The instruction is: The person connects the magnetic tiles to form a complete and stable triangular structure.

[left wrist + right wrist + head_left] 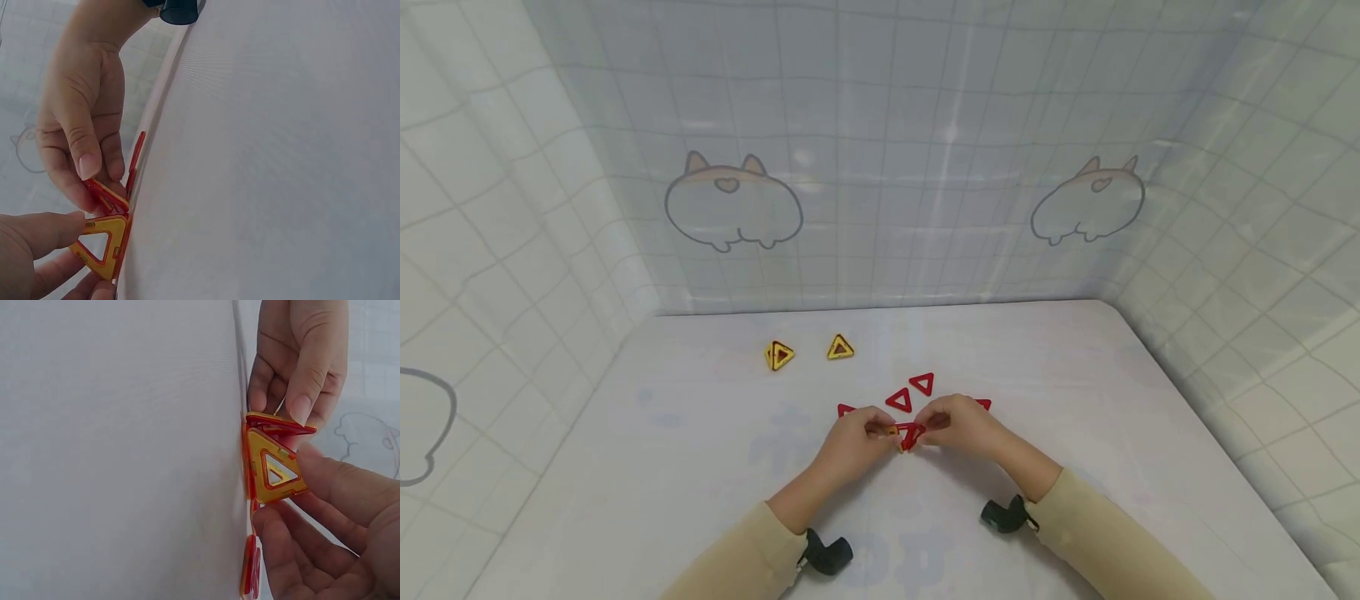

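My left hand (853,442) and right hand (962,425) meet low over the table's middle, around small triangular magnetic tiles with red and yellow faces. In the left wrist view, the left thumb and fingers pinch a yellow-faced tile (117,244). A red-faced tile (107,197) leans beside it under the right fingers. The right wrist view has the right thumb and fingers pinching a yellow-faced tile (257,459). Just above it, the left fingers hold another tile (284,429). These tiles stand tilted against each other; whether all their edges touch cannot be made out.
Two red triangular tiles (899,407) lie just beyond the hands. Further red tiles are partly covered by the left hand and the right hand. Yellow tiles (840,340) lie farther back, left of centre. Tiled-pattern curtains (880,167) surround the white table (700,467).
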Available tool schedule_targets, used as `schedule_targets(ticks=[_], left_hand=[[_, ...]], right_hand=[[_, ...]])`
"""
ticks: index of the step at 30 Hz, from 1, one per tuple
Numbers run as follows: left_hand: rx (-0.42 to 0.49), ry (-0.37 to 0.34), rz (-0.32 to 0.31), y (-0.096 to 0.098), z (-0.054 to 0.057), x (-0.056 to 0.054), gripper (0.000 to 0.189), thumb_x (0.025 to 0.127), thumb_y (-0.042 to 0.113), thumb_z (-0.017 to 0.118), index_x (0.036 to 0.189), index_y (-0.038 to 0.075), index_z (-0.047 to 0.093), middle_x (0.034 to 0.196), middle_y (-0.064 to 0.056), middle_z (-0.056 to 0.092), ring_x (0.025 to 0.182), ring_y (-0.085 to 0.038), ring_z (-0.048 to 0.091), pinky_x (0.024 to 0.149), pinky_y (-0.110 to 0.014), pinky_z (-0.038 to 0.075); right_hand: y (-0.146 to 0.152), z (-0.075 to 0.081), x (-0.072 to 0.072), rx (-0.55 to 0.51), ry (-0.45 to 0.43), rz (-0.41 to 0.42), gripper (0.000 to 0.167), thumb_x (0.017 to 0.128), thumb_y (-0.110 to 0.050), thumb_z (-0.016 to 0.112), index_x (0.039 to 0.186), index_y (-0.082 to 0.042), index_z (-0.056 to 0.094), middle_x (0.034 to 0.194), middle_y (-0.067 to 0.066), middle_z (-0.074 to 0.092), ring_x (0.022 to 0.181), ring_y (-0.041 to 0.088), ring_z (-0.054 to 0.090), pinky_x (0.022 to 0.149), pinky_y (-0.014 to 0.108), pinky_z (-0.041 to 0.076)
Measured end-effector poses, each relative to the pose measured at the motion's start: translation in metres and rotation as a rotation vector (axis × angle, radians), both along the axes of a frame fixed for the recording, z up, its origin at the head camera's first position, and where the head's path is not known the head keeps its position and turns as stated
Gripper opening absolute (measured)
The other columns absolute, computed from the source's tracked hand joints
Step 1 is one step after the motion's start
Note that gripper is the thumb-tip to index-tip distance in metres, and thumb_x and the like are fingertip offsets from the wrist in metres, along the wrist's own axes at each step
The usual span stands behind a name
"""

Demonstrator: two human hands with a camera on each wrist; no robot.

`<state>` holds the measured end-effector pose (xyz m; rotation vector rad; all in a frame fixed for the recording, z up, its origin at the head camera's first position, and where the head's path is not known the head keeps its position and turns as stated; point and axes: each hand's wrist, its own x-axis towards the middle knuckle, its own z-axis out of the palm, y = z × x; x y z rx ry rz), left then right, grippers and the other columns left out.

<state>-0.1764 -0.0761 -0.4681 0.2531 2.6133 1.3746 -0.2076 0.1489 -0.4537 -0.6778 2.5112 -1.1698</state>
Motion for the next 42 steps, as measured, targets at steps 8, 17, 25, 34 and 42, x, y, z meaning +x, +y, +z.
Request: schedule_targets(ticks=[8,17,25,34,42], left_hand=[[0.023,0.03,-0.023,-0.002,-0.005,-0.003,0.02,0.087,0.026,0.08,0.102,0.015,0.072,0.095,0.006,0.068,0.086,-0.013,0.061,0.078,-0.031,0.054],[0.053,0.036,-0.052,-0.004,-0.007,-0.007,0.022,0.087,0.026,0.08,0.103,0.013,0.073,0.096,0.005,0.07,0.086,-0.011,0.063,0.079,-0.029,0.055],[0.057,0.041,-0.045,-0.002,-0.008,-0.009,0.023,0.086,0.029,0.08,0.101,0.013,0.073,0.094,0.005,0.07,0.084,-0.011,0.064,0.077,-0.029,0.055],[0.041,0.056,-0.045,-0.003,-0.008,-0.008,0.021,0.086,0.029,0.081,0.098,0.013,0.073,0.091,0.006,0.069,0.084,-0.012,0.063,0.077,-0.029,0.054],[-0.048,0.0,0.018,0.005,-0.006,-0.004,0.037,0.081,0.035,0.085,0.106,0.012,0.07,0.097,0.001,0.061,0.088,-0.016,0.058,0.08,-0.035,0.053]], right_hand=[[-0.003,-0.002,-0.006,-0.004,0.02,0.022,0.02,0.081,-0.02,0.085,0.098,-0.014,0.076,0.086,-0.009,0.069,0.08,0.011,0.064,0.07,0.026,0.055],[-0.003,-0.005,-0.013,-0.038,0.012,0.031,0.018,0.079,-0.022,0.086,0.094,-0.017,0.077,0.089,-0.01,0.07,0.084,0.012,0.064,0.073,0.027,0.055],[-0.005,-0.008,-0.02,-0.062,-0.012,0.056,0.019,0.08,-0.026,0.085,0.095,-0.018,0.077,0.091,-0.01,0.071,0.084,0.012,0.064,0.073,0.029,0.055],[-0.006,-0.007,-0.021,-0.059,-0.045,0.126,0.013,0.082,-0.017,0.083,0.094,-0.015,0.078,0.09,-0.007,0.072,0.082,0.012,0.064,0.072,0.026,0.055],[0.001,-0.001,-0.02,-0.029,-0.036,0.142,0.016,0.085,-0.014,0.081,0.1,-0.013,0.076,0.094,-0.006,0.071,0.086,0.011,0.065,0.076,0.025,0.056]])
